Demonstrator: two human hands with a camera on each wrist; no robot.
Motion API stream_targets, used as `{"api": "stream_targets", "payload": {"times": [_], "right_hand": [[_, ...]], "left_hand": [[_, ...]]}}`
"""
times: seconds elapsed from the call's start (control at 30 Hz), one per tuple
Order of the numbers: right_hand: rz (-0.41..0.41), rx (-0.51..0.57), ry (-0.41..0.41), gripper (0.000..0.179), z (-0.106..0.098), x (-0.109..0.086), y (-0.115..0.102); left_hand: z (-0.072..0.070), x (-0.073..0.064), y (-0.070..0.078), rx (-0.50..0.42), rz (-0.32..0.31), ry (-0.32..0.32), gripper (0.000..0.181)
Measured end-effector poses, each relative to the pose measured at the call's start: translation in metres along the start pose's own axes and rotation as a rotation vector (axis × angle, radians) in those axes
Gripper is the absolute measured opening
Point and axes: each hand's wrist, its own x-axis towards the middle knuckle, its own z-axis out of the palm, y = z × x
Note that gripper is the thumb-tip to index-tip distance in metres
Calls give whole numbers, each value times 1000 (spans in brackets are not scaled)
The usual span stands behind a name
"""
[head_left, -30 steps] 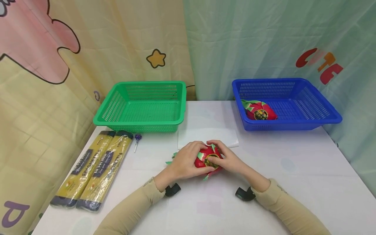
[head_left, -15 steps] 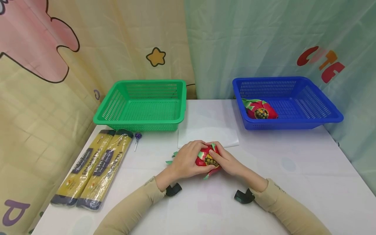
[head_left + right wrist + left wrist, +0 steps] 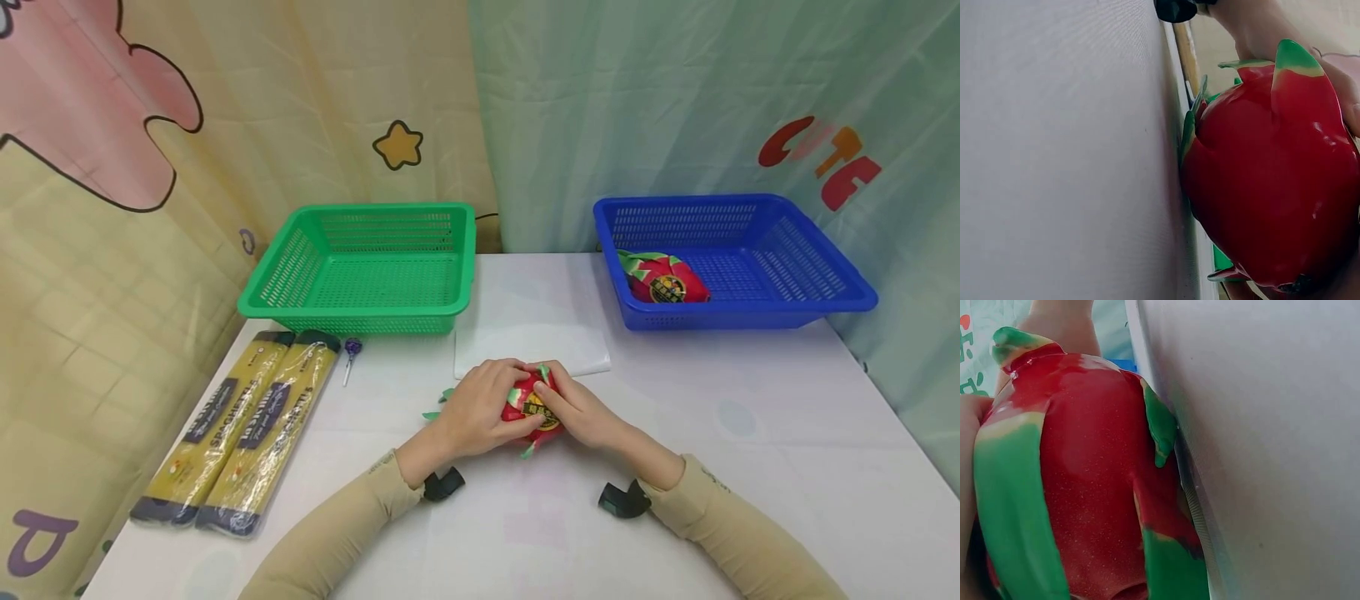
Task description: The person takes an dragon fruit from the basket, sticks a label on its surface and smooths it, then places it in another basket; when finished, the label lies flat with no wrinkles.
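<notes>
A red dragon fruit point(image 3: 553, 427) with green-tipped scales lies between both hands near the middle of the table. My left hand point(image 3: 474, 412) curls over its left side, with green leaf tips poking out beyond the back of the hand. From the right, my right hand point(image 3: 591, 417) grips the fruit, its thumb lying along the front beside a round black-and-yellow sticker point(image 3: 537, 408). Both wrist views show the glossy red skin up close, the fruit low at the white tabletop. The fingers behind the fruit are hidden in the head view.
A green basket point(image 3: 352, 313) stands at the back left. At the back right, a blue basket point(image 3: 750, 317) holds another dragon fruit point(image 3: 667, 279). Two spaghetti packs point(image 3: 247, 442) and a purple lollipop point(image 3: 352, 347) lie at left. A white sheet point(image 3: 532, 333) lies between the baskets.
My right thumb has slid up from the sticker's middle to its upper right edge. The fruit has turned slightly, showing the sticker at a different angle. The left hand has barely moved.
</notes>
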Motion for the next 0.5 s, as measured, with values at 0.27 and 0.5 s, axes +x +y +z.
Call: {"api": "stream_targets", "payload": {"times": [0.27, 0.5], "right_hand": [[-53, 110, -111, 41, -4, 1, 25], [-33, 173, -159, 55, -7, 0, 28]], "left_hand": [[-1, -2, -1, 25, 28, -11, 48], [-1, -2, -2, 45, 31, -7, 51]]}}
